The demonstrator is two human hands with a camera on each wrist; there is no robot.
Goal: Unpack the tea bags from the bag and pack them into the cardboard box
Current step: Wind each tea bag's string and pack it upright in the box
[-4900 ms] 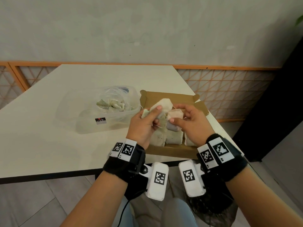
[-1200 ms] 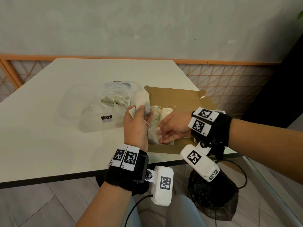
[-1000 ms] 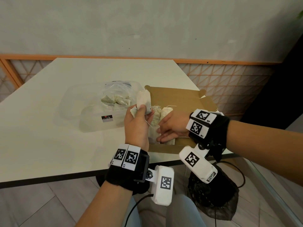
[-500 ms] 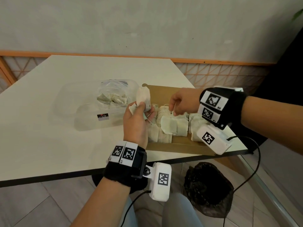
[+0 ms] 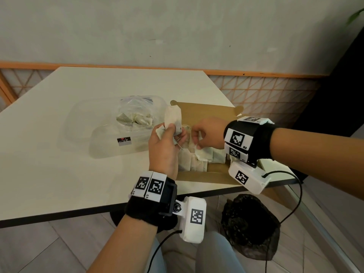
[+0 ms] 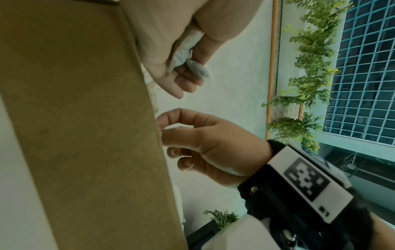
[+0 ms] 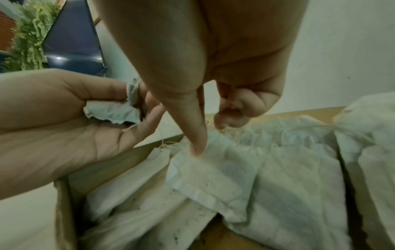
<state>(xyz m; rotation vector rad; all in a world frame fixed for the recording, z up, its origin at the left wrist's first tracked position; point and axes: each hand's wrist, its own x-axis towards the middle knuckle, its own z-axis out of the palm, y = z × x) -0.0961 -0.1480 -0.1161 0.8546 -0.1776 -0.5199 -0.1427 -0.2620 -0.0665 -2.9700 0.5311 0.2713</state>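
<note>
Left hand at frame centre is clenched round a couple of spare tea bags; one sticks up above the fist – looks like it's holding stock so the other hand can place them one at a time. Right hand comes in from the right over the cardboard box; thumb and forefinger are pinched together on the loose tea bag lying askew on top of the packed rows, probably to square it up – other fingers curled. Box sits on the surface at its near edge, lower centre, flap up at the back; partly filled with rows of bags. Clear plastic bag left of the box has more bags inside; so the job's unfinished. Strings tangle easily; lift slowly.
</note>
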